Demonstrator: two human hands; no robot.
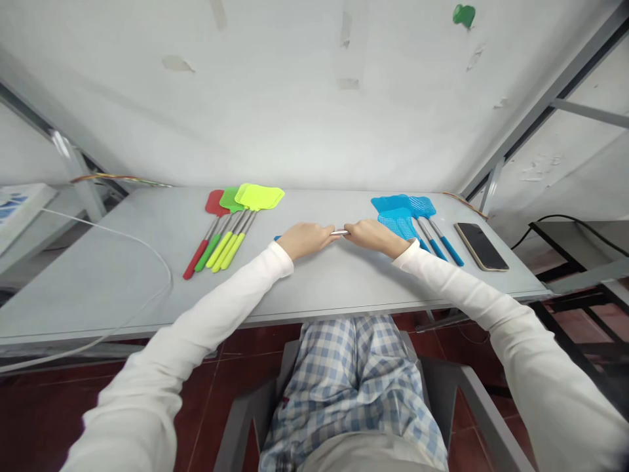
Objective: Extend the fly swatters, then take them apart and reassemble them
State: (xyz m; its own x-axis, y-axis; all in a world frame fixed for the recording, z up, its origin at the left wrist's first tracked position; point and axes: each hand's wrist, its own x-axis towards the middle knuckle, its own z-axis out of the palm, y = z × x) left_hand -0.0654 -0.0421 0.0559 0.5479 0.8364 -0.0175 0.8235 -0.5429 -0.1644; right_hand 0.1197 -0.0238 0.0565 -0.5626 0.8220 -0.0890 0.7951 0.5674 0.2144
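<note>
Both of my hands are closed around one blue fly swatter above the middle of the table. Its thin metal rod (339, 233) shows in the short gap between them, and a bit of blue handle sticks out beyond my left hand (305, 240). My right hand (371, 236) grips farther along, towards a blue mesh head (397, 223). Whether that head belongs to the held swatter or to one lying behind, I cannot tell. Beside my right hand lie several blue fly swatters (423, 207) with blue handles pointing towards me.
To the left lie a red fly swatter (197, 257), a green one (209, 250) and yellow ones (260, 196). A phone (481, 246) rests at the right of the grey table (147, 301). A white cable (160, 259) crosses the left side. Behind stands a white wall (314, 144).
</note>
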